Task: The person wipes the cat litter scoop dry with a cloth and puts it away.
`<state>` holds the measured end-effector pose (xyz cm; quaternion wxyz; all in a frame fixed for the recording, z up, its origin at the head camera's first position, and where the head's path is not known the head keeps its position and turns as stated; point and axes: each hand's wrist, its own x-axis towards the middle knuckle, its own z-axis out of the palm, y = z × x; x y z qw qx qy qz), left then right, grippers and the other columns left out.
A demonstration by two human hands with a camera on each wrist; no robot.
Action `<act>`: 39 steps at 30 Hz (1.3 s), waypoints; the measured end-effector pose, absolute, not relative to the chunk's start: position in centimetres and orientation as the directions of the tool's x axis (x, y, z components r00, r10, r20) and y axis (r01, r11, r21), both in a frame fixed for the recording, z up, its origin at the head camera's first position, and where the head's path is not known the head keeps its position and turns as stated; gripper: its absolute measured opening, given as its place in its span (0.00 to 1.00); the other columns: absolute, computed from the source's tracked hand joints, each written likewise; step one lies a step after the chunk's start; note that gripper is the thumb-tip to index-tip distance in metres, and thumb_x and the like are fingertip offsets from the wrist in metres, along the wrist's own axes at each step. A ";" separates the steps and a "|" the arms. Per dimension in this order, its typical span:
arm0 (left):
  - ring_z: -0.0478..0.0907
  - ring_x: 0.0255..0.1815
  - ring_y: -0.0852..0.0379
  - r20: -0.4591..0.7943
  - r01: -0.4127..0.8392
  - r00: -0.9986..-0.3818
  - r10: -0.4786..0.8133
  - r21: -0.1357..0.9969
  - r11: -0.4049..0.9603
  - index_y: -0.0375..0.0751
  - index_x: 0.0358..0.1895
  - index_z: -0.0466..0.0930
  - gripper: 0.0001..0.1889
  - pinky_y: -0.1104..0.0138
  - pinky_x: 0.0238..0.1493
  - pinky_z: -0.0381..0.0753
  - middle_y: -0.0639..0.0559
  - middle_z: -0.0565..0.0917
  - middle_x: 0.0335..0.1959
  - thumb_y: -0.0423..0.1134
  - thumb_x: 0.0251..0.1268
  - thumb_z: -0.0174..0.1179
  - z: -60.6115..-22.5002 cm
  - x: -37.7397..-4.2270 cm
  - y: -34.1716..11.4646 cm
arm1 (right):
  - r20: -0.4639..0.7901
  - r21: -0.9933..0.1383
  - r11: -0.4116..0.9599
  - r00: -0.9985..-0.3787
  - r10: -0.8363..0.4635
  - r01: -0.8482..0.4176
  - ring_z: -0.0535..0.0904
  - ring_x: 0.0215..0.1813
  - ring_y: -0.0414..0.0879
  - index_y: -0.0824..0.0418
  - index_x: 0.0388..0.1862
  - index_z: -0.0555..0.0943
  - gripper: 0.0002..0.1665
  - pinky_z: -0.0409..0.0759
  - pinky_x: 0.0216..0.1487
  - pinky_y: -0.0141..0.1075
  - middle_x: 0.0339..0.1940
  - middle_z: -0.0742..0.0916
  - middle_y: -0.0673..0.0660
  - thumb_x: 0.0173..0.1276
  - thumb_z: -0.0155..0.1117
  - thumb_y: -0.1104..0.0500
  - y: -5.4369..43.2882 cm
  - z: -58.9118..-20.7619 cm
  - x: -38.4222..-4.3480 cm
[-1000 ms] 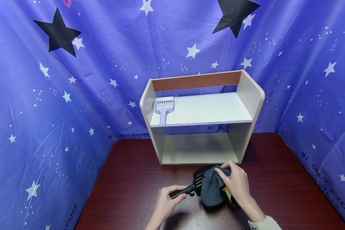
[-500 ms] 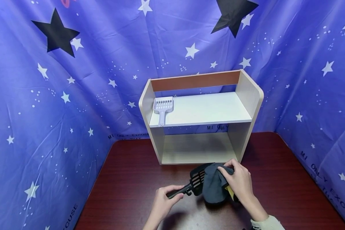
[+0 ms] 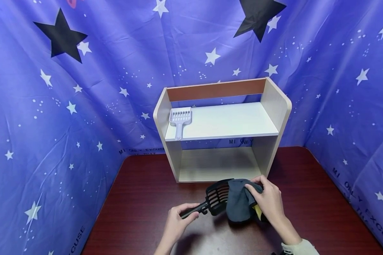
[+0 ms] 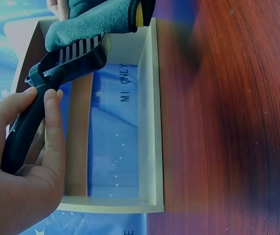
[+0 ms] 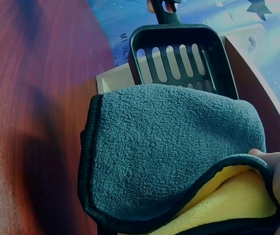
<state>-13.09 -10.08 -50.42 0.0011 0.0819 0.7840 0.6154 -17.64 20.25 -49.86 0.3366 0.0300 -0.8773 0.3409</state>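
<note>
My left hand (image 3: pixel 176 221) grips the handle of a black slotted litter scoop (image 3: pixel 215 198) between thumb and fingers, over the table in the head view. A folded grey cloth (image 3: pixel 237 203) with black edging and a yellow underside (image 5: pixel 228 198) covers the far part of the scoop's head. Pinching that cloth at its upper right is my right hand (image 3: pixel 269 198). Several slots near the handle show bare in the right wrist view. The scoop's far end is hidden under the cloth.
A two-tier wooden shelf (image 3: pixel 221 136) stands right behind the hands. On its upper board, at the left, lies a white slotted scoop (image 3: pixel 180 120). The dark red table (image 3: pixel 137 205) ends at a starry blue curtain (image 3: pixel 83 106) on the back and sides.
My left hand has drawn the black scoop slightly left, while the cloth and right hand have shifted a little right. More of the slotted head shows from under the cloth.
</note>
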 end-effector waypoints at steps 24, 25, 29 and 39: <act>0.83 0.31 0.69 0.066 0.082 -0.994 0.087 0.977 0.196 0.41 0.45 0.88 0.13 0.77 0.33 0.80 0.42 0.90 0.35 0.35 0.56 0.72 -50.3 -13.6 -9.7 | 0.597 -0.576 0.734 -0.799 0.077 -0.360 0.81 0.31 0.35 0.49 0.33 0.82 0.16 0.71 0.35 0.24 0.27 0.86 0.41 0.50 0.82 0.59 18.2 -50.5 -17.0; 0.83 0.31 0.69 0.063 0.079 -0.994 0.090 0.979 0.190 0.41 0.45 0.88 0.13 0.77 0.34 0.80 0.42 0.90 0.35 0.35 0.56 0.72 -50.3 -13.7 -9.7 | 0.597 -0.574 0.734 -0.799 0.072 -0.362 0.81 0.32 0.35 0.49 0.33 0.81 0.16 0.72 0.34 0.26 0.27 0.86 0.41 0.50 0.82 0.59 18.1 -50.5 -17.1; 0.84 0.31 0.68 0.057 0.074 -0.994 0.096 0.981 0.182 0.40 0.46 0.88 0.13 0.76 0.35 0.82 0.40 0.90 0.35 0.34 0.56 0.72 -50.2 -13.7 -9.6 | 0.600 -0.563 0.735 -0.798 0.048 -0.379 0.82 0.32 0.36 0.49 0.33 0.81 0.16 0.77 0.33 0.32 0.28 0.86 0.41 0.51 0.81 0.60 17.8 -50.5 -17.1; 0.85 0.32 0.67 0.049 0.065 -0.995 0.089 0.980 0.186 0.41 0.45 0.88 0.13 0.76 0.35 0.81 0.42 0.90 0.34 0.35 0.56 0.72 -50.1 -13.7 -9.7 | 0.564 -0.567 0.734 -0.825 0.016 -0.374 0.85 0.34 0.39 0.48 0.35 0.81 0.16 0.78 0.33 0.34 0.30 0.89 0.43 0.52 0.81 0.59 17.6 -50.6 -16.9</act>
